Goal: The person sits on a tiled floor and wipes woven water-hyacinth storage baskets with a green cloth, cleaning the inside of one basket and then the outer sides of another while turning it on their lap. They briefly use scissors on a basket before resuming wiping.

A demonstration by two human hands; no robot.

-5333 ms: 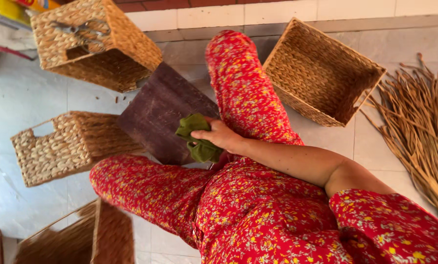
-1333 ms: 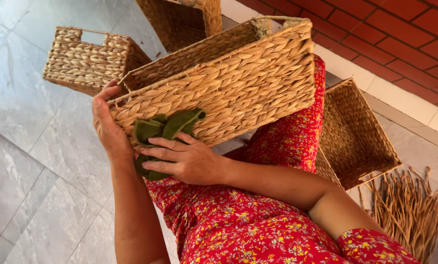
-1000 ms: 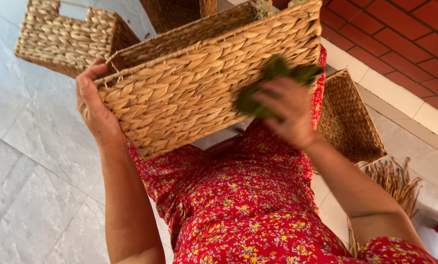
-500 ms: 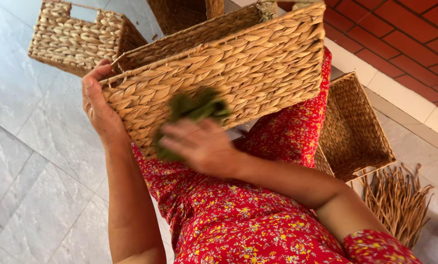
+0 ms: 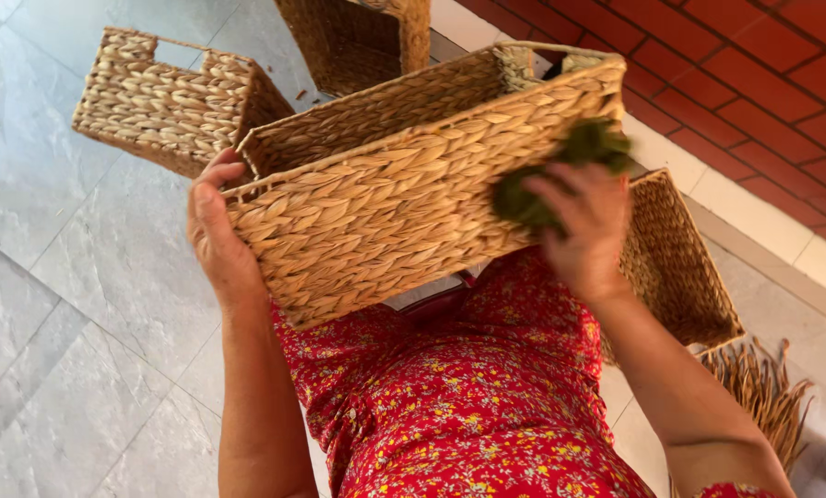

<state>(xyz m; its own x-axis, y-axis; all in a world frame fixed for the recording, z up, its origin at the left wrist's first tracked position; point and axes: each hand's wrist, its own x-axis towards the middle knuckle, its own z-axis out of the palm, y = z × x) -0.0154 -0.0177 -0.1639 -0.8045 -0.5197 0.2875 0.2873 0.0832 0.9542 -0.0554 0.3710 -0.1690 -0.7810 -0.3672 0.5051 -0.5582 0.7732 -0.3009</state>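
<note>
I hold a rectangular woven straw basket (image 5: 385, 203) over my lap, its long side facing me. My left hand (image 5: 218, 242) grips its left end, thumb over the rim. My right hand (image 5: 584, 221) presses a green cloth (image 5: 560, 171) against the right part of the basket's side wall. The cloth is blurred by motion. My legs are in red flowered fabric (image 5: 468, 397) below the basket.
A woven basket with a handle cut-out (image 5: 169, 97) lies on the grey tiled floor at upper left. Another basket (image 5: 358, 41) stands behind it, and one (image 5: 676, 267) sits at my right. Dry fibre strands (image 5: 763, 397) lie at lower right, by a red brick wall (image 5: 754, 83).
Earlier the cloth was at my knee with no basket lifted. In the last second my right hand slid the cloth along the raised basket's side, left and then back right.
</note>
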